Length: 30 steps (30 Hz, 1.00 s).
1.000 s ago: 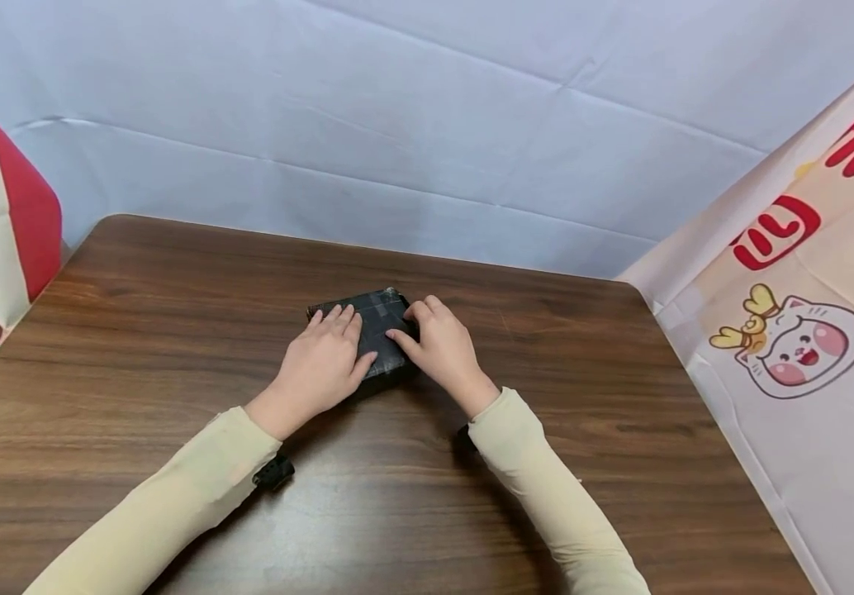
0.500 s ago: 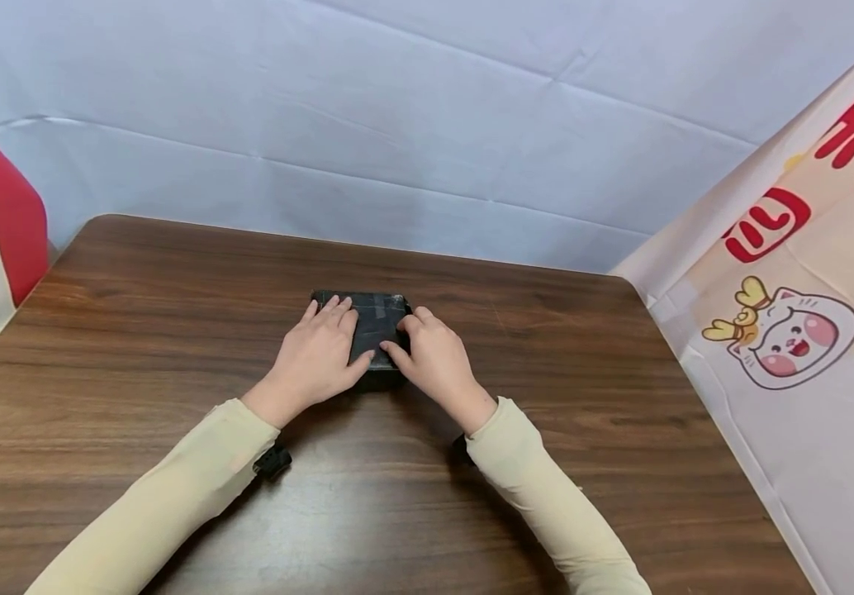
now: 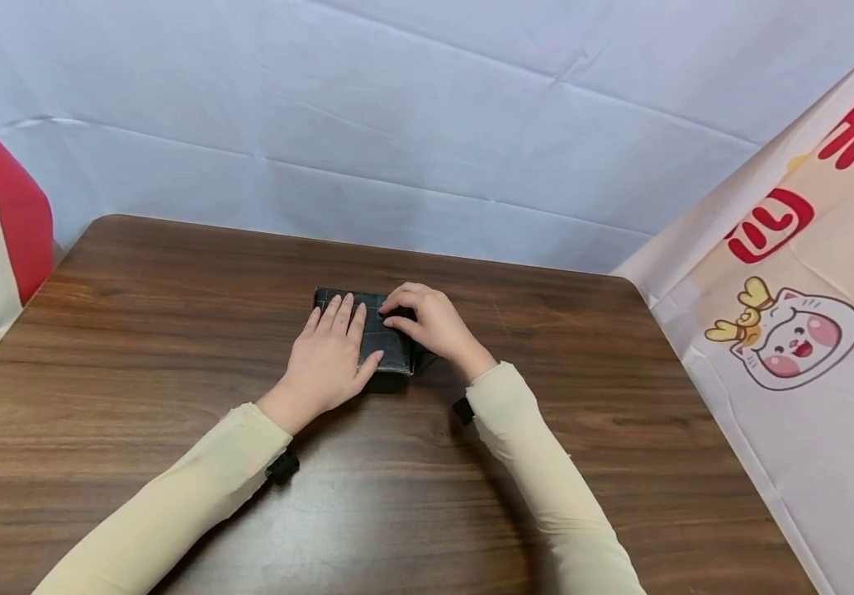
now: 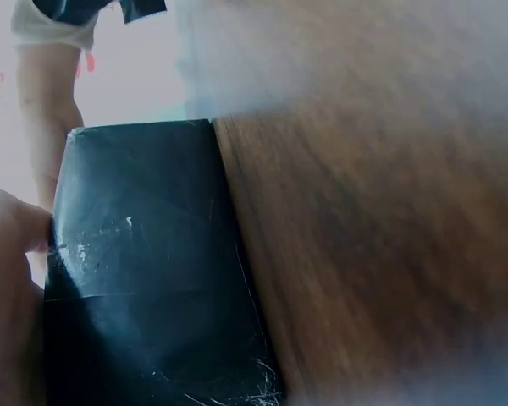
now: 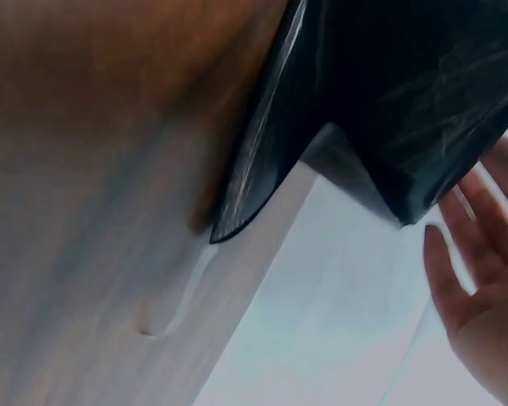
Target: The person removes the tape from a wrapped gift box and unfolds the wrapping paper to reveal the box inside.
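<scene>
A black box (image 3: pixel 391 355), creased and scuffed, sits on the wooden table in the head view. My left hand (image 3: pixel 329 355) lies flat over its left part with straight fingers, the thumb along the near edge. In the left wrist view, one scuffed side of the box (image 4: pixel 152 254) fills the middle. My right hand (image 3: pixel 430 318) reaches over the top from the right, thumb and forefinger bent close together at the surface; I cannot tell whether they pinch anything. In the right wrist view, a loose black flap (image 5: pixel 258 161) stands out from the box's end.
The brown wooden table (image 3: pixel 174 330) spreads around the box on every side. A pale cloth (image 3: pixel 397 124) hangs behind its back edge, and a printed banner (image 3: pixel 799 339) with a cartoon hangs on the right. Dark wrist cameras (image 3: pixel 283 468) show under the sleeves.
The box has turned squarer to me. My right hand has moved from the box's right edge onto its top, further from me. My left hand stays flat on it.
</scene>
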Each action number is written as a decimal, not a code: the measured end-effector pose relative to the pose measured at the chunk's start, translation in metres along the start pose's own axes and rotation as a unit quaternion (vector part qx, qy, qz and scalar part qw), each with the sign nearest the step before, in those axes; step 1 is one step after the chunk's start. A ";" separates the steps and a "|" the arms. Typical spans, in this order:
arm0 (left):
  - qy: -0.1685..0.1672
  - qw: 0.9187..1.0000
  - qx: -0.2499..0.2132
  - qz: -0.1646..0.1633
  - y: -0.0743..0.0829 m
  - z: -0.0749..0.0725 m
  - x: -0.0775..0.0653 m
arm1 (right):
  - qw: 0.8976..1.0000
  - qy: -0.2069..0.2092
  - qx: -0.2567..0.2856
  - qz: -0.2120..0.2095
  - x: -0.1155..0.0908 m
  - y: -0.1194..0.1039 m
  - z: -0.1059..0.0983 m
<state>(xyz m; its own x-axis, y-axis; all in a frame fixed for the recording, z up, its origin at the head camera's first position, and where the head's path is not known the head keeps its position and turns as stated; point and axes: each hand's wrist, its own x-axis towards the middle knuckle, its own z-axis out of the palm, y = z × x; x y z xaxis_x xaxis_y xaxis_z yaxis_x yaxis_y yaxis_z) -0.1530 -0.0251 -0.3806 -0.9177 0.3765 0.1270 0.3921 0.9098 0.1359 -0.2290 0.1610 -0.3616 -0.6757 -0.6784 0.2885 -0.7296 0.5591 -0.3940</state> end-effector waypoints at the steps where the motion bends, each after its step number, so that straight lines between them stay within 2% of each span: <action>1: 0.002 1.000 0.002 -0.001 0.000 0.000 0.000 | 1.000 -0.003 0.004 -0.008 0.002 0.002 0.000; 12: -0.009 1.000 0.001 -0.010 0.001 0.001 0.000 | 0.999 0.010 -0.022 -0.035 0.005 0.009 0.002; 17: -0.013 1.000 0.001 -0.010 0.001 0.002 0.000 | 0.997 0.005 -0.069 -0.043 0.007 0.008 0.004; 24: -0.003 1.000 0.005 -0.007 0.002 0.003 0.000 | 0.987 -0.018 -0.132 -0.088 0.012 0.005 0.004; 30: -0.001 1.000 0.004 -0.006 0.002 0.003 0.000 | 0.987 -0.020 -0.137 -0.076 0.011 0.008 0.009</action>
<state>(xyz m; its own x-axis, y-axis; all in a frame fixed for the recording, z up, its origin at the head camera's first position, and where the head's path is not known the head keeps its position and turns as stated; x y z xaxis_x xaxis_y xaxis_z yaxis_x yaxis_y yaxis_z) -0.1529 -0.0228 -0.3829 -0.9224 0.3661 0.1234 0.3808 0.9155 0.1298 -0.2417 0.1539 -0.3694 -0.5561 -0.7792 0.2892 -0.8267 0.5543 -0.0962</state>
